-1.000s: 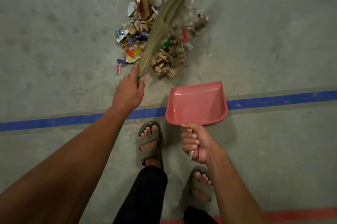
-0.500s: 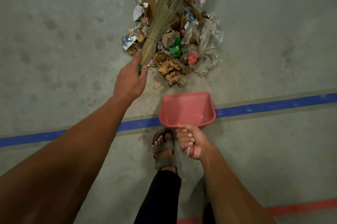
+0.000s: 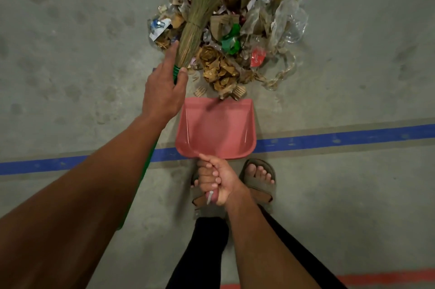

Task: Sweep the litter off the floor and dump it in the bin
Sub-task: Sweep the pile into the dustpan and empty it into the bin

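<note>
A heap of litter [image 3: 231,37] lies on the concrete floor ahead: torn cardboard, crumpled paper, clear plastic wrap, green and red scraps. A grass broom [image 3: 202,1] with a green handle lies over the heap's left side. My left hand [image 3: 164,86] grips the broom where the bristles meet the handle, index finger stretched along the bristles. A pink dustpan [image 3: 216,128] sits flat on the floor with its front lip touching the near edge of the heap. My right hand [image 3: 216,180] grips the dustpan's handle. No bin is in view.
A blue tape line [image 3: 341,139] crosses the floor under the dustpan's rear. A red line [image 3: 386,278] runs along the bottom edge. My sandalled feet [image 3: 259,178] stand just behind the dustpan. Bare concrete [image 3: 70,53] spreads left and right of the heap.
I have stepped closer. The dustpan moved forward from the blue line until its lip met the heap. The broom's bristles shifted left across the pile.
</note>
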Motion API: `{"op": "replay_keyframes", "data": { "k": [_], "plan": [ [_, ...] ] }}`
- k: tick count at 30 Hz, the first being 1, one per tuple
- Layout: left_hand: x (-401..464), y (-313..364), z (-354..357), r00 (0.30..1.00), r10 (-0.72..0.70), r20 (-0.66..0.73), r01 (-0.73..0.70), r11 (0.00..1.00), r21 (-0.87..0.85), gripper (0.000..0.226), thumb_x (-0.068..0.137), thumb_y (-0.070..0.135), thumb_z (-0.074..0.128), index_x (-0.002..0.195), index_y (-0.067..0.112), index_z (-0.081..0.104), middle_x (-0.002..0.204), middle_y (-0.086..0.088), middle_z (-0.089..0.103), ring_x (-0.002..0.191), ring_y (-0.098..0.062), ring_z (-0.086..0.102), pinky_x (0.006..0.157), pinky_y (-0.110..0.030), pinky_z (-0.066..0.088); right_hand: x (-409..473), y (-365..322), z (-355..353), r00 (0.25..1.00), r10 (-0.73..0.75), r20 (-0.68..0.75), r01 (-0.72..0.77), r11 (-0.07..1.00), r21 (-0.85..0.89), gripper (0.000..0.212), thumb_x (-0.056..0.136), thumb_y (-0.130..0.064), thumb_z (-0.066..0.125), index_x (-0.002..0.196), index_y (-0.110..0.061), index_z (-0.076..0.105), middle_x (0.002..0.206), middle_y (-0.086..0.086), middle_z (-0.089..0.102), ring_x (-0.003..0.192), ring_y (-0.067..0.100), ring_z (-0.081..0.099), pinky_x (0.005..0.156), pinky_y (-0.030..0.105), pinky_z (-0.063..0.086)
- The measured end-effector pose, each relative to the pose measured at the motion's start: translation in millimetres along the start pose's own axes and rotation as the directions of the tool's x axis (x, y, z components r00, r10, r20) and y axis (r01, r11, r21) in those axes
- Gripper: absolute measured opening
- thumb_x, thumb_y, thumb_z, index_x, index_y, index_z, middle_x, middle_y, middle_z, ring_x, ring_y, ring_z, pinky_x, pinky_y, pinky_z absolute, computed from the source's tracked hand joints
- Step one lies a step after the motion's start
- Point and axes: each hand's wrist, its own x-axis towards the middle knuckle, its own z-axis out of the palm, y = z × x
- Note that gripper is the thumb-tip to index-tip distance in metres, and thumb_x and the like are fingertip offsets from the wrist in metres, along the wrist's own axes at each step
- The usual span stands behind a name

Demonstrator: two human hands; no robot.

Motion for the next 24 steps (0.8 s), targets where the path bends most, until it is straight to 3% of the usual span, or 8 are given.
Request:
{"op": "replay_keyframes", "data": {
  "k": [6,10,14,20,24],
  "plan": [
    [14.5,0.6,19.0,0.999,0.029,0.019,-0.029,0.999,-0.017,0.060,0.106,0.042,0.042,0.163,0.041,0.022,0.133,-0.007,0.064,0.111,-0.024,0.061,0.094,-0.045,0.051,6.9,-59.0,0.4,0.997,-0.059,0.059,0.063,0.996,-0.068,0.042,0.092,-0.033,0.074,0.068,-0.020,0.042,0.041,-0.009,0.033,0.028,0.003,0.029,0.029,0.019,0.024],
    [32.6,5.3,22.4,0.998,0.049,0.050,-0.049,0.999,0.000,0.058,0.106,0.049,0.039,0.161,0.046,0.020,0.134,-0.005,0.063,0.114,-0.027,0.061,0.096,-0.053,0.052,1.0,-93.2,11.4,0.996,-0.077,0.036,0.081,0.988,-0.133,0.041,0.098,-0.040,0.065,0.070,-0.022,0.040,0.042,-0.010,0.030,0.029,0.002,0.028,0.030,0.018,0.020],
    [60.9,14.6,24.9,0.987,0.146,0.072,-0.152,0.984,0.092,0.056,0.110,0.052,0.035,0.163,0.041,0.021,0.126,-0.010,0.066,0.107,-0.027,0.061,0.089,-0.043,0.050,1.3,-114.1,24.0,0.993,-0.111,0.050,0.116,0.984,-0.132,0.041,0.100,-0.042,0.062,0.071,-0.022,0.041,0.042,-0.011,0.029,0.029,0.003,0.025,0.030,0.017,0.018],
    [80.7,5.8,31.1,0.923,0.180,0.340,-0.281,0.920,0.274,0.055,0.109,0.052,0.034,0.161,0.048,0.017,0.126,-0.016,0.064,0.108,-0.036,0.062,0.087,-0.046,0.050,-7.8,-122.6,17.6,0.991,-0.119,0.068,0.127,0.984,-0.124,0.040,0.101,-0.039,0.064,0.071,-0.022,0.043,0.043,-0.011,0.029,0.029,0.003,0.025,0.031,0.018,0.018],
    [37.7,-26.3,26.5,0.892,0.081,0.446,-0.223,0.934,0.277,0.055,0.107,0.058,0.030,0.158,0.058,0.011,0.124,-0.014,0.062,0.105,-0.036,0.064,0.084,-0.048,0.055,-24.9,-123.5,7.2,0.988,-0.150,0.030,0.152,0.983,-0.103,0.039,0.101,-0.038,0.061,0.072,-0.022,0.042,0.042,-0.011,0.030,0.028,0.003,0.026,0.029,0.018,0.019]
  ]
}}
